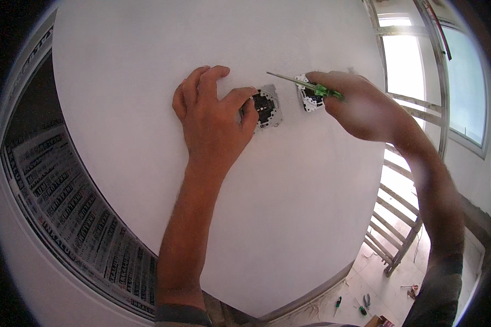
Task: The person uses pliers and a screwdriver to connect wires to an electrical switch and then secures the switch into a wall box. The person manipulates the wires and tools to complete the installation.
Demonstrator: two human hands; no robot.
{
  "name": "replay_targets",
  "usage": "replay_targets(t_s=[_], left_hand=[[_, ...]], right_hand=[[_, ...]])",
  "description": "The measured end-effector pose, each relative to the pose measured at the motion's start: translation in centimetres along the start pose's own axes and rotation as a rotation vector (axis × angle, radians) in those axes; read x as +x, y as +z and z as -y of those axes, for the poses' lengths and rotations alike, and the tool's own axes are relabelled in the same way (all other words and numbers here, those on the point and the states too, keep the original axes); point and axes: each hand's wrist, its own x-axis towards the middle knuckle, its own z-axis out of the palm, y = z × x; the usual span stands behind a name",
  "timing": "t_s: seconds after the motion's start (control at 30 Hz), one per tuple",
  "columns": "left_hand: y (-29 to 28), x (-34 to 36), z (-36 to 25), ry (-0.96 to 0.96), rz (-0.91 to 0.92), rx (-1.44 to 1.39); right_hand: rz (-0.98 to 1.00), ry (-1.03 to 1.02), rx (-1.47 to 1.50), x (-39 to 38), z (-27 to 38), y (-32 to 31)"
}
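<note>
My left hand [213, 111] is at the white wall, with its thumb and forefinger pinched at the left edge of a black wall socket insert [267, 108]. Its other fingers are bent against the wall. Grey patching surrounds this insert. In my right hand [360, 103] is a screwdriver [323, 90] with a green handle, its thin shaft pointing left toward the wall. Behind the screwdriver, a second insert [312, 102] with a pale metal frame sits in the wall, partly covered by my right hand.
A wooden ladder [436, 65] stands at the right, by a bright window [466, 82]. On the tiled floor below lie pliers [366, 301], a green-handled screwdriver [361, 310] and another tool [337, 303]. At left is a door frame with a film-covered panel [76, 201].
</note>
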Motion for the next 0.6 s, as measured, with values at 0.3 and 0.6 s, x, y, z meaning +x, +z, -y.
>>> replay_targets(t_s=[0.3,0.6], left_hand=[[0.6,0.7,-0.5,-0.034,0.011,0.029],[1.0,0.7,-0.5,-0.003,-0.025,0.031]], right_hand=[[-0.094,-0.262,0.121,-0.1,2.4,-2.2],[-0.176,-0.357,0.072,1.0,3.0,-1.6]])
